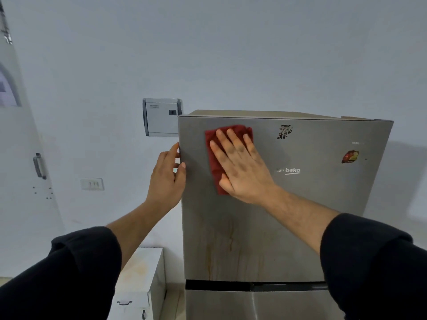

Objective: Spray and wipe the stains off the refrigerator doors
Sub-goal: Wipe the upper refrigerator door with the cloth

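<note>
A grey steel refrigerator stands before me, and its upper door fills the middle of the view. My right hand lies flat with straight fingers on a red cloth, pressing it against the door's upper left part. My left hand grips the door's left edge, fingers curled round it. Brownish drip stains run down the lower part of this door. The lower door begins under a dark gap. No spray bottle is in view.
Two stickers and a brand logo are on the upper door. A grey wall box hangs behind the fridge's left corner. A white cabinet stands low left, with a wall switch and a door handle further left.
</note>
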